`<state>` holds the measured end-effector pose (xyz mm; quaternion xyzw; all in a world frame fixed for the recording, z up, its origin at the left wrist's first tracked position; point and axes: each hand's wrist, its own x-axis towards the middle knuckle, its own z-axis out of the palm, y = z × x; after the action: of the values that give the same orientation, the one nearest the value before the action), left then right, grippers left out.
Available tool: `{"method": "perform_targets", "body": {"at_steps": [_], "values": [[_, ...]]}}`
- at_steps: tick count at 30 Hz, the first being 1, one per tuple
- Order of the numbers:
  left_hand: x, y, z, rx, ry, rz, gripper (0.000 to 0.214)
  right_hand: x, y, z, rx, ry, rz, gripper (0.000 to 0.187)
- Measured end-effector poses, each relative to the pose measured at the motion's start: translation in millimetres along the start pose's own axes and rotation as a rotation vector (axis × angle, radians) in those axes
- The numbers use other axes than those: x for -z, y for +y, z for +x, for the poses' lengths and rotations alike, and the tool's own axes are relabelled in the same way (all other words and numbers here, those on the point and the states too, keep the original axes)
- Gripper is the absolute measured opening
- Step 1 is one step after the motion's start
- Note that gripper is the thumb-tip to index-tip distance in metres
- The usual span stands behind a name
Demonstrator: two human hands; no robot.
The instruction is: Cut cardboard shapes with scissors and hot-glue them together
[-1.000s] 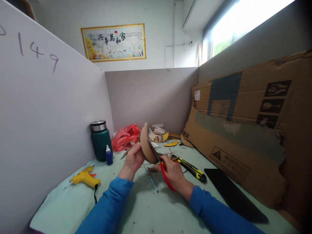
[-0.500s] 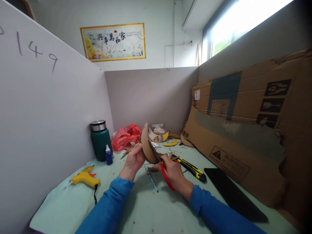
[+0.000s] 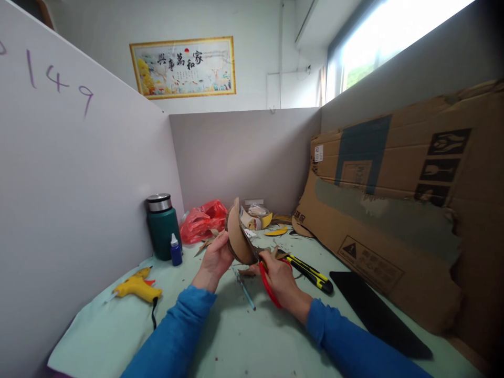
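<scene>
My left hand (image 3: pixel 216 258) grips a curved, rounded piece of cardboard (image 3: pixel 239 239) by its left edge, holding it up off the table. Red-handled scissors (image 3: pixel 269 287) are in my right hand (image 3: pixel 279 278), fingers wrapped around the handles. The dark blades lie along the right edge of the cardboard; whether they are between its layers I cannot tell. Beneath the hands a light blue pencil-like stick (image 3: pixel 247 293) lies on the table. Just right of my right hand is a black and yellow utility knife (image 3: pixel 311 274).
At left are a yellow glue gun (image 3: pixel 137 286), a green bottle (image 3: pixel 162 228) and a small blue bottle (image 3: pixel 176 252). A red plastic bag (image 3: pixel 202 220) and cardboard scraps lie behind. A large cardboard sheet (image 3: pixel 370 247) leans at right, near a flat black strip (image 3: pixel 378 315).
</scene>
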<state>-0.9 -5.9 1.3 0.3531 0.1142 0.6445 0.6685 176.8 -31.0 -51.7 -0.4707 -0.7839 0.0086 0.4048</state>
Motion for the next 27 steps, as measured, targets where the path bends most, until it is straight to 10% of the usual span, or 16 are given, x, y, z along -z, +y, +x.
{"method": "perform_targets", "body": {"at_steps": [27], "values": [[2.3,2.4,0.0,-0.004,0.008,-0.013,0.013,1.5,1.1,0.9,0.030,-0.017,0.063,0.026]]}}
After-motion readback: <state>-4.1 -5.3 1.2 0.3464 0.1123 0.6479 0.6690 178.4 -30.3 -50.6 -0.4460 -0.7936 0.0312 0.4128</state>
